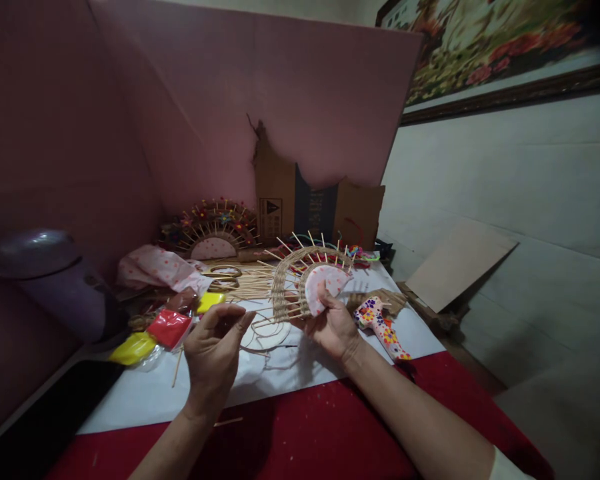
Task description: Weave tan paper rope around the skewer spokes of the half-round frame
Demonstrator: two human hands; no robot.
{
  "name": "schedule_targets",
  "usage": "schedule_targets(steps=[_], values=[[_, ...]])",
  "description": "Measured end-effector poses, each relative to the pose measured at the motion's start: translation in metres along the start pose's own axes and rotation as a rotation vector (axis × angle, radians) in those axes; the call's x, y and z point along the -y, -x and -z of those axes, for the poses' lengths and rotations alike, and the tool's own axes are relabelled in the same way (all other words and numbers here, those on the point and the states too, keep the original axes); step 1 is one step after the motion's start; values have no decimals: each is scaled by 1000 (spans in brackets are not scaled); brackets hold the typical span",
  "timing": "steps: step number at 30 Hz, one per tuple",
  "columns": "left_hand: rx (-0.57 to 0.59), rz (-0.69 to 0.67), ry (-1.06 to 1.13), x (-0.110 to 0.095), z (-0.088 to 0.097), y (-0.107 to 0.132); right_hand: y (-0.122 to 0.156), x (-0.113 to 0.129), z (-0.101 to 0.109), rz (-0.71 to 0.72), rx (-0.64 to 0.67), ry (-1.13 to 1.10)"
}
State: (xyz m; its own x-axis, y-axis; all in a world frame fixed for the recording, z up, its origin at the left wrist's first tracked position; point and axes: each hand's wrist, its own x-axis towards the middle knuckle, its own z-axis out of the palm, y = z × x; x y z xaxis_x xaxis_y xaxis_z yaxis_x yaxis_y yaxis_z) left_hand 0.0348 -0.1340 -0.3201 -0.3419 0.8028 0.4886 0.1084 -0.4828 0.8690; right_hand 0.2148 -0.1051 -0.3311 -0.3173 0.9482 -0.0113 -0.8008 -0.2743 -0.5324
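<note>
My right hand (333,327) grips a fan-shaped woven piece (281,283) by its half-round centre, which is covered in pink dotted cloth (325,283). Thin wooden sticks radiate from that centre, with brown twine woven between them in a curved band. The thumb presses on the cloth; the other fingers are mostly hidden behind it. Left of the fan, my left hand (213,353) is closed in a pinch on a thin strand that looks like the same twine. Loose twine loops (270,327) hang below the fan, over a white round disc (265,339).
Behind stands a similar fan (215,233) with coloured flowers. Left lie scissors (223,272), loose sticks (253,280), dotted cloth (155,267), and red (170,328) and yellow packets (134,348). A flower-patterned glue gun (380,327) lies right. Torn cardboard (275,193) leans behind.
</note>
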Motion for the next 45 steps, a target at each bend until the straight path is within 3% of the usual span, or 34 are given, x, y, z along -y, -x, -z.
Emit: schedule_targets(steps=[2, 7, 13, 21, 25, 33, 38, 45], values=[[-13, 0, -1, 1, 1, 1, 0, 1, 0, 10, -10, -24], [111, 145, 60, 4, 1, 2, 0, 0, 3, 14, 15, -34], [181, 289, 51, -4, -4, 2, 2, -1, 0, -45, 73, 8], [273, 256, 11, -1, -5, 4, 4, 0, -3, -47, 54, 29], [361, 316, 80, 2, -5, 6, 2, -2, 1, -16, 24, 4], [254, 546, 279, 5, -6, 10, 2, -7, -1, 45, -6, -41], [307, 507, 206, 9, -3, 9, 4, -6, -4, 73, 10, -63], [220, 527, 200, 6, -3, 9, 5, -6, -8, 62, 101, -54]])
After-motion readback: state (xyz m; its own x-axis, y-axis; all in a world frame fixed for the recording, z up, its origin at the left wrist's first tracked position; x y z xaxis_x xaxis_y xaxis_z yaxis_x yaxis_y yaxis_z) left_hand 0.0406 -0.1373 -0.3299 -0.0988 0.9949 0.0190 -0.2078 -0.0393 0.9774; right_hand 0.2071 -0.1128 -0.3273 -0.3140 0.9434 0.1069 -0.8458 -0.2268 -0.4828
